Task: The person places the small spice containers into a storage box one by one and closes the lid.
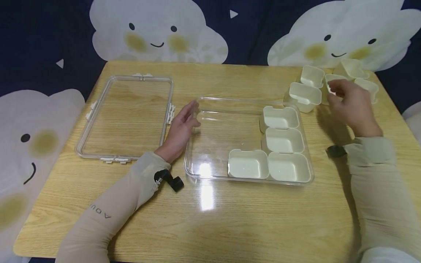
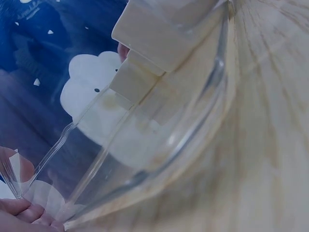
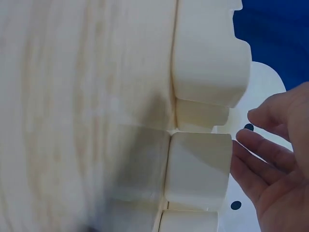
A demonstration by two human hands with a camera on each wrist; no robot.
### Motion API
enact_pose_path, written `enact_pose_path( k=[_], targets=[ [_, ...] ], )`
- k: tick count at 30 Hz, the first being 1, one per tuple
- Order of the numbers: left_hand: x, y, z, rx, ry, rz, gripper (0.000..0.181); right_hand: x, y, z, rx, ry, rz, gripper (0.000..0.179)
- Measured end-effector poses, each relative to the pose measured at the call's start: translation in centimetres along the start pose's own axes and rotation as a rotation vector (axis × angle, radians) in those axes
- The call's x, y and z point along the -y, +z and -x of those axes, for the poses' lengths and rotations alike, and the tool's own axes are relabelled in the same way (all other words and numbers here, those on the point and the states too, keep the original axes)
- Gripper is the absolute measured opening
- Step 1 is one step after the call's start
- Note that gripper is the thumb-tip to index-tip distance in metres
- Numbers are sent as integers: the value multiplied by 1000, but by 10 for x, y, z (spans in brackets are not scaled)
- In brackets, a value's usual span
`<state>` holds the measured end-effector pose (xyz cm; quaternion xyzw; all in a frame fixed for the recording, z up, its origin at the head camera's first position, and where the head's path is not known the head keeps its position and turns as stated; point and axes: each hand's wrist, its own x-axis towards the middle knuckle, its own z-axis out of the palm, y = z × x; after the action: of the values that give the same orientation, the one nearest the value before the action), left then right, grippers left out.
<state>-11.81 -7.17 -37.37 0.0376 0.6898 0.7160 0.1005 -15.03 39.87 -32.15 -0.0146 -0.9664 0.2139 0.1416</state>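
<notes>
A clear plastic box (image 1: 227, 137) sits mid-table, with several cream bins (image 1: 284, 140) along its right side and front right corner. At its left wall, my left hand (image 1: 180, 131) holds the edge, thumb on the inner side and fingers outside. In the left wrist view, the fingers (image 2: 29, 215) show at the box corner. My right hand (image 1: 352, 106) hovers over a cluster of loose cream bins (image 1: 304, 95) at the back right. Its fingers are loosely bent with nothing between them. The right wrist view shows the fingertips right beside one bin (image 3: 198, 169).
A clear lid (image 1: 123, 117) with white clips lies flat on the left of the wooden table (image 1: 210, 226). A dark cloth with cloud faces (image 1: 158, 33) hangs behind the table. Black straps (image 1: 169, 179) stick out at the wrists.
</notes>
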Motion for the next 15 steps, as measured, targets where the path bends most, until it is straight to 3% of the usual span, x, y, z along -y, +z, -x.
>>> enact_pose_path(
  k=[6,15],
  targets=[
    [-1,1,0,5,11,-4,76,-1,0,1,6,-22,19,44],
    [0,0,0,3,2,-15,76,-1,-1,1,56,32,54,56]
  ],
)
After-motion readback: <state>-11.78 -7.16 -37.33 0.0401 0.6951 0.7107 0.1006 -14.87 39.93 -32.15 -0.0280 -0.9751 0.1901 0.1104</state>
